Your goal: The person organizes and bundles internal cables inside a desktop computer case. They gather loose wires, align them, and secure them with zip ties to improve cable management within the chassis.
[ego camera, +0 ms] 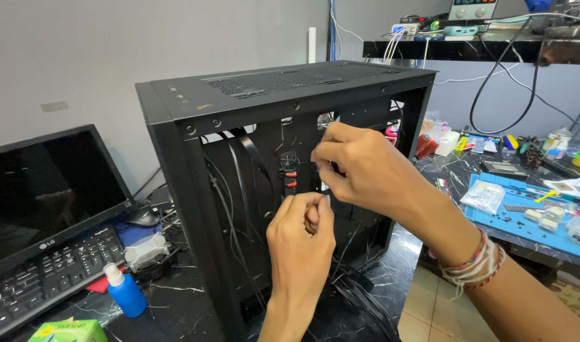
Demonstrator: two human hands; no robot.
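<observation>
Black computer case [195, 107] | upright, side open | cables [239, 190] exposed | both hands inside

Whatever the hands [331, 190] pinch inside the black case [195, 101], hidden by fingers.

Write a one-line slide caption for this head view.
Both hands, left and right, pinch cables behind an open black computer case on a cluttered workbench.

I am seeing the computer case [239, 101] standing on the table [176, 304], the monitor [43, 190] and keyboard [49, 278] lying to its left, the bottle [124, 291] sitting before them, the mat [524, 228] lying right.
</observation>
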